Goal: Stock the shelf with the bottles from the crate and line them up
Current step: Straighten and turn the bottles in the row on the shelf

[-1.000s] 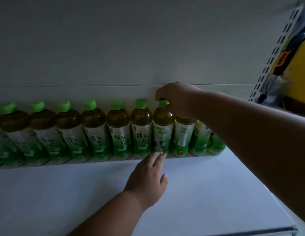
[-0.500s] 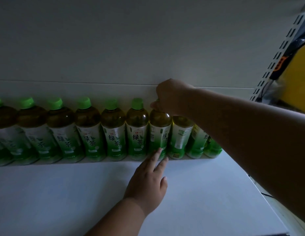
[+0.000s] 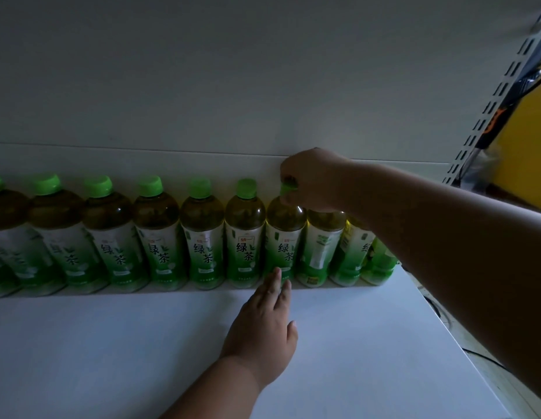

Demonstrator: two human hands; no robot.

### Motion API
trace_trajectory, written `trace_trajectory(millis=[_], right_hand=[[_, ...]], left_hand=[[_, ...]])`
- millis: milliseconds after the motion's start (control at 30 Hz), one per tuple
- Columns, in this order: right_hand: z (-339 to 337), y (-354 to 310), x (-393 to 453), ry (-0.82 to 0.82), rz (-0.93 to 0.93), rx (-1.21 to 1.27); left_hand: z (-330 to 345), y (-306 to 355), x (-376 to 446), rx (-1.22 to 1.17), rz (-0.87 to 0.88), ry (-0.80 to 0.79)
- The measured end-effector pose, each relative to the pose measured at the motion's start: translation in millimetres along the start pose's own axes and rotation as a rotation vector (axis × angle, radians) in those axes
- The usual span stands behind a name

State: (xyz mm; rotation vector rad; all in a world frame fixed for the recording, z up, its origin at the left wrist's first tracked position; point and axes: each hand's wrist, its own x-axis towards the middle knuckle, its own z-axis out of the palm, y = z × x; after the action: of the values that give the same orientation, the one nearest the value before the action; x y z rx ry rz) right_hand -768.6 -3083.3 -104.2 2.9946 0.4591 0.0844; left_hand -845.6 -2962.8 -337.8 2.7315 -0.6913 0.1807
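Rotated: the bottle [image 3: 283,237] now faces label-front. Your right hand [image 3: 314,179] fingers stay pinched on its cap; left hand [image 3: 263,325] fingers straight, touching its base. It stands in the far row on the shelf [image 3: 142,343].

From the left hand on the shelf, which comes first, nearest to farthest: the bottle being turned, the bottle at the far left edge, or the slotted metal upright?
1. Bottle being turned, at the left hand's fingertips.
2. Far-left bottle, row's left end.
3. Slotted upright, upper right.
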Motion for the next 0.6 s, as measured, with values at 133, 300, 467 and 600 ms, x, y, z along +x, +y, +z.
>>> trace_trajectory(millis=[133, 300, 467, 600], right_hand=[[8, 6, 2, 0.052, 0.022, 0.052], [11, 5, 6, 0.064, 0.043, 0.07], [19, 11, -3, 0.122, 0.007, 0.092], [15, 31, -21, 0.19, 0.006, 0.054]], left_hand=[[-2, 3, 0, 0.013, -0.013, -0.046], [-2, 4, 0, 0.076, -0.032, -0.06], [-3, 4, -2, 0.104, -0.022, -0.04], [-5, 7, -2, 0.071, 0.035, -0.042]])
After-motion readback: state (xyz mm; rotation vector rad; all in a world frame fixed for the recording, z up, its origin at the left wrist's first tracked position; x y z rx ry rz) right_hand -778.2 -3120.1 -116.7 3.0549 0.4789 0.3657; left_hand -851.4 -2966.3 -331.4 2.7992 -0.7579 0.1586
